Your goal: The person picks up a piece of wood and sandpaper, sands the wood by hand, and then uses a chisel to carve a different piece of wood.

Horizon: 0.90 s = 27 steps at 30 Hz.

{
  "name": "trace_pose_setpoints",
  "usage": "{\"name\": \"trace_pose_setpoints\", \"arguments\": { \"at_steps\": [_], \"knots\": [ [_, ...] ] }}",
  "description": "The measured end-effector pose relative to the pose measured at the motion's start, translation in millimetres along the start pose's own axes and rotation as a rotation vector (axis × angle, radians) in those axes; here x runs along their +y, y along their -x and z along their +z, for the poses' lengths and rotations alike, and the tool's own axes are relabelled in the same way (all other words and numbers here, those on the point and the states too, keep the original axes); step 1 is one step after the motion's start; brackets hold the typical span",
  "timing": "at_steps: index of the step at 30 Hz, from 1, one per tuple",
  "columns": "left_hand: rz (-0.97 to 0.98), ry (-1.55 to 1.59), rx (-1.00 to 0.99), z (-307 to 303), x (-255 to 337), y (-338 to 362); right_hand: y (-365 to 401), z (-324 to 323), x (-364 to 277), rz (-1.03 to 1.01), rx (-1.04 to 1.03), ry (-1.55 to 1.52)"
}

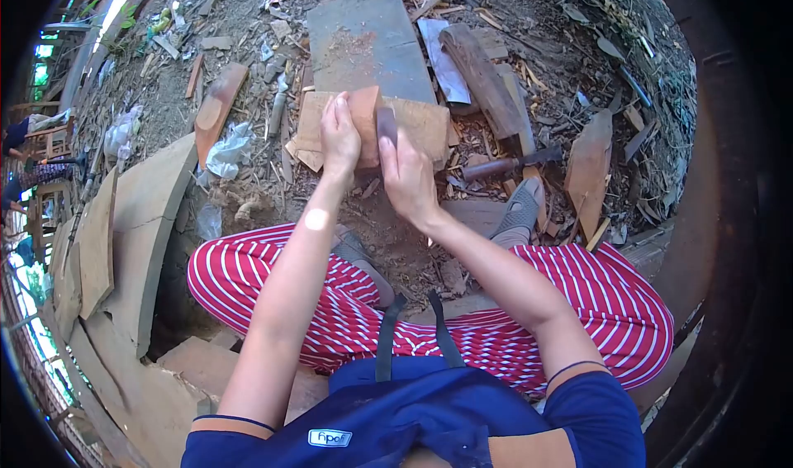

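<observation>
My left hand [339, 142] is closed on the left side of a reddish-brown wooden block [363, 114], which stands tilted on a pale wooden plank [421, 121]. In my right hand [407, 171] is a short, dark flat bar, its face against or right beside the block's right side. My thumb lies along the dark flat bar [386, 124], and the rest of it is hidden in my grip. Both hands are close together over the plank, in front of my feet.
A grey board [363, 42] with reddish dust lies beyond the plank. To the right are a weathered log [483, 80] and a wooden-handled tool [493, 168]. A pointed wood piece [590, 171], plastic bag [229, 150] and large curved boards [144, 228] surround me on littered ground.
</observation>
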State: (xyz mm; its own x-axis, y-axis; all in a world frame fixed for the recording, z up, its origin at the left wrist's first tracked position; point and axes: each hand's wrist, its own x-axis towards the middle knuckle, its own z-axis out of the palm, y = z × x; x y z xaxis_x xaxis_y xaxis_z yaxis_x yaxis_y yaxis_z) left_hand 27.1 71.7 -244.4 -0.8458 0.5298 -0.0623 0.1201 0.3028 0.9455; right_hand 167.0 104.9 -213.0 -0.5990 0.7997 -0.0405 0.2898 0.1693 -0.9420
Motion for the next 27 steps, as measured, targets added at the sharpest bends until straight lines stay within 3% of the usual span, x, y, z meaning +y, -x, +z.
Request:
{"name": "trace_pose_setpoints", "arguments": {
  "at_steps": [3, 5, 7, 9, 13, 15, 16, 17, 20, 22, 27],
  "knots": [
    [0.033, -0.003, -0.020, -4.3, -2.4, 5.6, -58.1, 10.4, 24.1, 0.046, -0.078, 0.129],
    [0.084, -0.032, -0.009, -2.3, -0.9, 0.5, -59.5, 20.2, 27.3, 0.077, -0.067, 0.011],
    [0.121, -0.093, 0.006, -1.4, -4.3, -2.1, -23.3, 5.0, 10.8, -0.005, -0.068, 0.036],
    [0.062, -0.054, 0.005, -1.5, 2.7, 4.4, 0.2, -14.4, -11.0, 0.045, -0.188, 0.128],
    [0.076, -0.050, -0.032, -4.0, 1.4, 2.6, -55.6, 8.0, 19.7, 0.081, -0.178, 0.119],
    [0.079, -0.074, 0.009, -1.7, -2.9, 0.9, -36.1, 5.7, 12.4, 0.122, -0.172, 0.111],
    [0.052, -0.082, -0.002, -2.2, -3.1, 0.6, -13.8, -6.7, -5.4, 0.043, -0.157, 0.100],
    [0.045, -0.075, -0.002, -0.6, -0.7, -0.4, 2.1, -21.0, -25.2, 0.099, -0.238, 0.130],
    [0.072, -0.067, -0.007, -3.4, 8.5, 10.8, -24.9, -2.8, 12.4, 0.081, -0.190, 0.146],
    [0.064, -0.068, 0.007, -2.1, 6.0, 9.1, -42.8, 0.3, 4.2, 0.119, -0.176, 0.194],
    [0.079, -0.069, 0.017, -2.7, 2.6, 8.0, -0.1, -18.4, -17.2, 0.084, -0.250, 0.152]
  ]
}}
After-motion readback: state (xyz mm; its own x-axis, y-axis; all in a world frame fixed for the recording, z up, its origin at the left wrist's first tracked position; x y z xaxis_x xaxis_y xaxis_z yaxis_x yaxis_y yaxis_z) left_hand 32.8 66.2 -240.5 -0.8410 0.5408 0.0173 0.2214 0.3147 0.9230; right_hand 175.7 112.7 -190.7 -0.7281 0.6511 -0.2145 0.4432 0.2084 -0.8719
